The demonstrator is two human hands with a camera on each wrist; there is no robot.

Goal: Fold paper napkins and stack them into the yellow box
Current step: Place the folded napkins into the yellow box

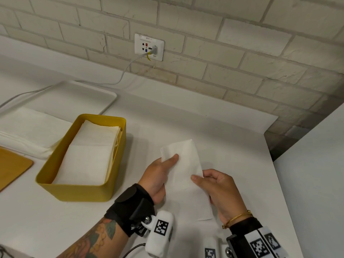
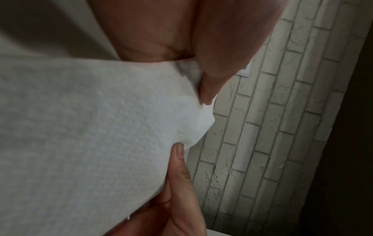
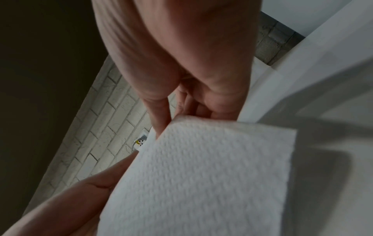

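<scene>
A white paper napkin, folded into a long strip, is held above the white table between both hands. My left hand pinches its left edge near the far end, thumb on top. On the strip's right edge my right hand pinches it with thumb and fingers. The yellow box stands to the left with folded napkins stacked inside. The left wrist view is filled by the napkin, and the right wrist view shows the napkin under my fingers.
A stack of unfolded napkins lies on a white tray behind the box. An orange-brown board sits at the far left. A cable runs from a wall socket. The table edge runs along the right.
</scene>
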